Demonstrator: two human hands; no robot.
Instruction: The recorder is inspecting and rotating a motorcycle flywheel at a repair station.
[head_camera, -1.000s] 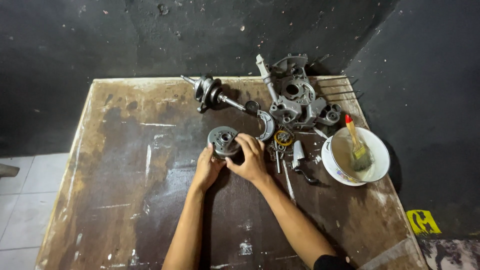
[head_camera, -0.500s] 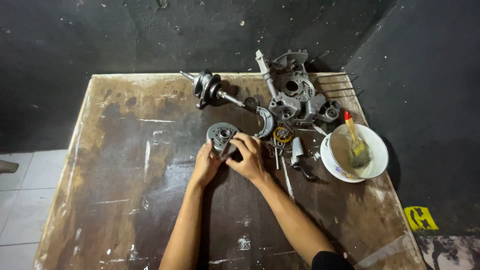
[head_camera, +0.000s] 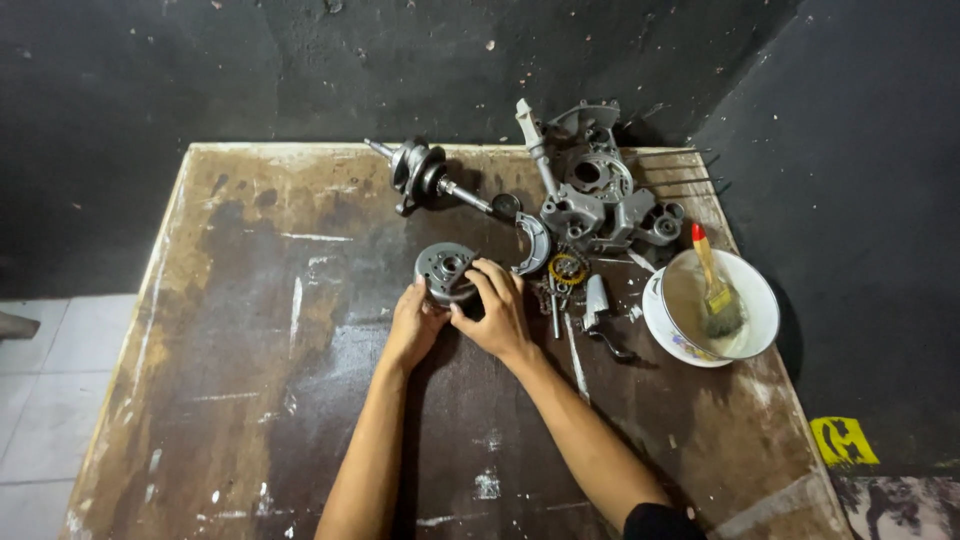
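— Holding what, those two hands?
— The left hand (head_camera: 415, 325) and right hand (head_camera: 497, 312) both pinch a round grey metal wheel (head_camera: 446, 272) on the worn brown wooden table (head_camera: 250, 350), fingers curled.
— Anything different from before?
— Hardly; the hands stay clamped on it.

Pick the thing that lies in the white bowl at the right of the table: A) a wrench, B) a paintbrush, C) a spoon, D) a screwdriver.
B: a paintbrush with a red-tipped handle rests bristles-down inside the white bowl, handle leaning over its far rim.
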